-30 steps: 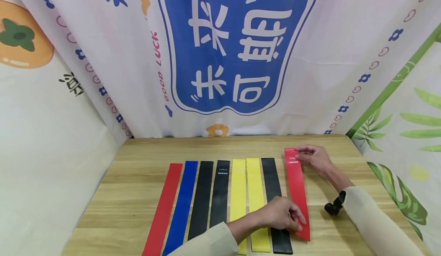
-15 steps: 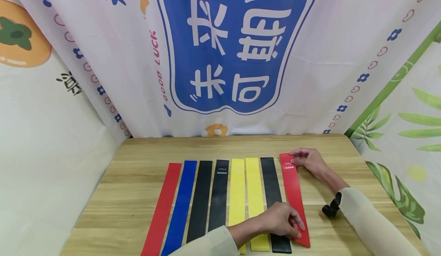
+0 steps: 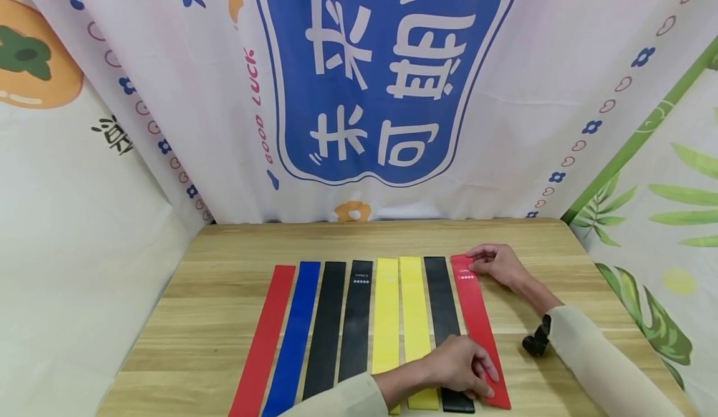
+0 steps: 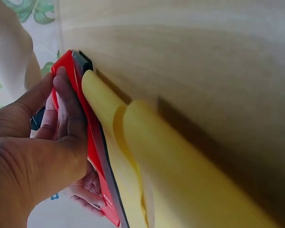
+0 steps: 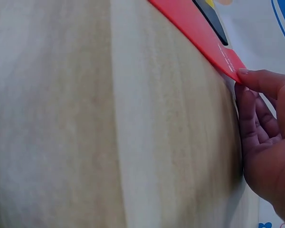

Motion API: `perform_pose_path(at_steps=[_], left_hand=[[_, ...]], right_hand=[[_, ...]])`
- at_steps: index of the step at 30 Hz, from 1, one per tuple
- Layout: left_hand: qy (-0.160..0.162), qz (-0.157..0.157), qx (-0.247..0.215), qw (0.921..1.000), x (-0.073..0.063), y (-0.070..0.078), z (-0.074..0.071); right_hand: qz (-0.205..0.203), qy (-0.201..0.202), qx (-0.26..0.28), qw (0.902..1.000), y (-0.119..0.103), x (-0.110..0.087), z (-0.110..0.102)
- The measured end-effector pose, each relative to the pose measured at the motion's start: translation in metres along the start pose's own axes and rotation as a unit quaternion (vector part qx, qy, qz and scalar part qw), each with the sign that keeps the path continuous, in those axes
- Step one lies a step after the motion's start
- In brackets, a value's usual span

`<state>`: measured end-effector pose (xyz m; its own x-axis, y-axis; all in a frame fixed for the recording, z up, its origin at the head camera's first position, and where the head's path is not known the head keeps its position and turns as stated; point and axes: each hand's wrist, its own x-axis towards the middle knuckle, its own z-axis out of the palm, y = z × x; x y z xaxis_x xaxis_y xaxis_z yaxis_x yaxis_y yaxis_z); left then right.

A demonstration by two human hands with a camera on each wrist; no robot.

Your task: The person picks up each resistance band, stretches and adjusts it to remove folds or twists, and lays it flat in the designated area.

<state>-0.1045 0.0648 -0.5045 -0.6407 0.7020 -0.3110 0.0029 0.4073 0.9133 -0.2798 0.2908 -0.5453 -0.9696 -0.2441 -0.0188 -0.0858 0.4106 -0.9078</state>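
A red resistance band (image 3: 477,311) lies flat at the right end of a row, slanting with its near end to the right. My right hand (image 3: 499,264) pinches its far end between thumb and fingers; the right wrist view shows the thumb on top of the band (image 5: 199,33). At the near end, my left hand (image 3: 457,364) pinches the same band, its wrist over the neighbouring black band (image 3: 440,292). The two bands are close together at their far ends. In the left wrist view, both hands appear on the red band.
Leftward lie two yellow bands (image 3: 387,317), a printed black band (image 3: 356,317), another black band (image 3: 325,330), a blue band (image 3: 294,336) and a second red band (image 3: 263,342). They rest on a wooden table (image 3: 185,317). A printed curtain (image 3: 505,174) hangs behind it.
The red band's far end has moved left and slightly nearer, toward the black band, with my right hand on it. Its near end has shifted slightly toward me and right.
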Motion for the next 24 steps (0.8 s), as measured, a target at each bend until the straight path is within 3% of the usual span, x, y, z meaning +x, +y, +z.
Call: perform_pose_path(at_steps=[19, 24], left_hand=[[0.007, 0.014, 0.083, 0.9964, -0.0015, -0.0083, 0.0072], [0.004, 0.017, 0.080, 0.9967, -0.0026, -0.0087, 0.0064]], right_hand=[[-0.019, -0.002, -0.064, 0.9978, -0.0015, -0.0004, 0.0051], [-0.025, 0.005, -0.077, 0.9967, -0.0022, -0.0003, 0.0066]])
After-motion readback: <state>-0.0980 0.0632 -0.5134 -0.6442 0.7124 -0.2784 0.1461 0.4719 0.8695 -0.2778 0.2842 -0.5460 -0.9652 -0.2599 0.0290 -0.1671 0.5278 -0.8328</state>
